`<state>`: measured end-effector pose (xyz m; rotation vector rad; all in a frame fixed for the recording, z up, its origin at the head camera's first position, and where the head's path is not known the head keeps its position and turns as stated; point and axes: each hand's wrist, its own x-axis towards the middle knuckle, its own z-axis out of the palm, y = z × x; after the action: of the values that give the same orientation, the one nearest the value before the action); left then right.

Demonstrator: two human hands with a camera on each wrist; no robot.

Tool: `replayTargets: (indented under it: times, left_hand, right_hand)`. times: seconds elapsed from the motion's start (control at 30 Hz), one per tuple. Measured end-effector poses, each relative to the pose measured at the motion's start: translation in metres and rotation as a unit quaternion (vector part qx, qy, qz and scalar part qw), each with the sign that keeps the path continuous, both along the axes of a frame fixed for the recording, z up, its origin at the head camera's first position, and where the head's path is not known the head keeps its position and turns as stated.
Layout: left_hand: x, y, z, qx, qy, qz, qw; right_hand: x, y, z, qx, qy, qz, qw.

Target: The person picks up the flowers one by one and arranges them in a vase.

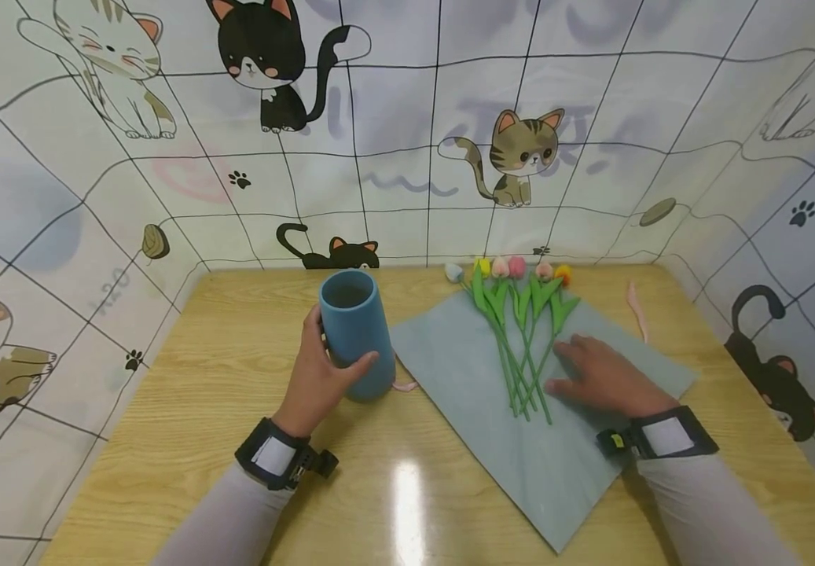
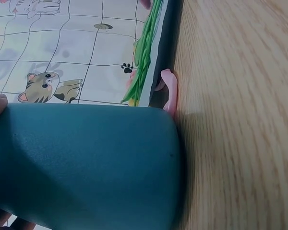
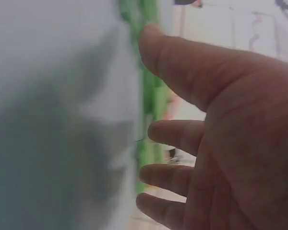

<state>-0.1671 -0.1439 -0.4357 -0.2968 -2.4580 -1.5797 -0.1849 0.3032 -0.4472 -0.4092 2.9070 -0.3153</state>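
Note:
My left hand (image 1: 321, 379) grips a blue vase (image 1: 359, 338) from its left side, thumb across the front and fingers behind. The vase stands upright on the wooden table; its side fills much of the left wrist view (image 2: 86, 163). Several artificial tulips (image 1: 523, 338) with green stems lie on a grey-blue wrapping sheet (image 1: 464, 393), their coloured heads toward the back. Just right of the stems, my right hand (image 1: 601, 376) hovers low over the sheet with fingers spread, holding nothing. In the right wrist view its thumb and fingertips point at the green stems (image 3: 151, 96).
A pink ribbon (image 2: 170, 91) lies by the vase's base, partly under the sheet's edge. Another pink strip (image 1: 636, 310) rests at the table's back right. A cat-print cloth (image 1: 407, 181) hangs behind and along both sides of the wooden table (image 1: 237, 330).

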Motion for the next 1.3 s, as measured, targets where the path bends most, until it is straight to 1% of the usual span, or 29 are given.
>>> replayTargets:
  times: [0.07, 0.17, 0.23, 0.3, 0.37, 0.43, 0.53, 0.7, 0.77, 0.93, 1.03, 1.23, 1.3]
  left_hand:
    - [0.000, 0.001, 0.001, 0.000, 0.002, -0.001, 1.0000]
    - [0.001, 0.002, 0.002, -0.002, 0.007, -0.002, 1.0000]
    - [0.001, 0.003, 0.002, -0.004, 0.010, -0.002, 0.9999]
    - [0.000, 0.003, 0.001, -0.005, 0.010, -0.001, 0.9999]
    - [-0.001, 0.002, 0.001, -0.004, 0.011, 0.001, 0.9999]
    - [-0.002, 0.001, 0.001, -0.004, 0.012, 0.001, 0.9999]
    - [-0.002, 0.000, 0.000, -0.005, 0.012, 0.002, 0.9999]
    - [-0.001, 0.001, -0.001, -0.007, 0.012, 0.002, 0.9999]
    - [0.000, 0.002, -0.001, -0.004, 0.014, 0.001, 0.9999]
    - [-0.001, 0.002, -0.004, 0.000, 0.014, 0.002, 0.9999]
    - [-0.001, 0.001, -0.004, -0.002, 0.012, 0.004, 0.9999]
    - [-0.002, 0.001, -0.004, 0.001, 0.013, 0.002, 0.9999]
    - [-0.001, 0.000, -0.005, 0.001, 0.013, 0.003, 0.9999]
  right_hand:
    - [0.000, -0.002, 0.012, 0.008, 0.008, 0.008, 0.9999]
    - [0.001, -0.006, 0.036, 0.013, 0.016, 0.016, 0.9997]
    - [0.000, -0.010, 0.051, 0.005, 0.021, 0.020, 0.9996]
    - [-0.002, -0.015, 0.064, -0.013, 0.017, 0.017, 0.9996]
    - [-0.008, -0.022, 0.073, -0.033, 0.013, 0.012, 0.9993]
    - [-0.016, -0.032, 0.075, -0.051, 0.004, -0.001, 0.9987]
    - [-0.027, -0.046, 0.071, -0.075, -0.007, -0.025, 0.9969]
    - [-0.045, -0.065, 0.047, -0.108, -0.018, -0.053, 0.9925]
    - [-0.050, -0.070, 0.037, -0.115, -0.015, -0.057, 0.9917]
    - [-0.057, -0.081, 0.014, -0.136, -0.007, -0.067, 0.9884]
    - [-0.059, -0.087, 0.006, -0.145, -0.004, -0.070, 0.9869]
    - [-0.063, -0.093, -0.011, -0.142, 0.007, -0.081, 0.9865]
    - [-0.064, -0.094, -0.015, -0.140, 0.017, -0.077, 0.9871]
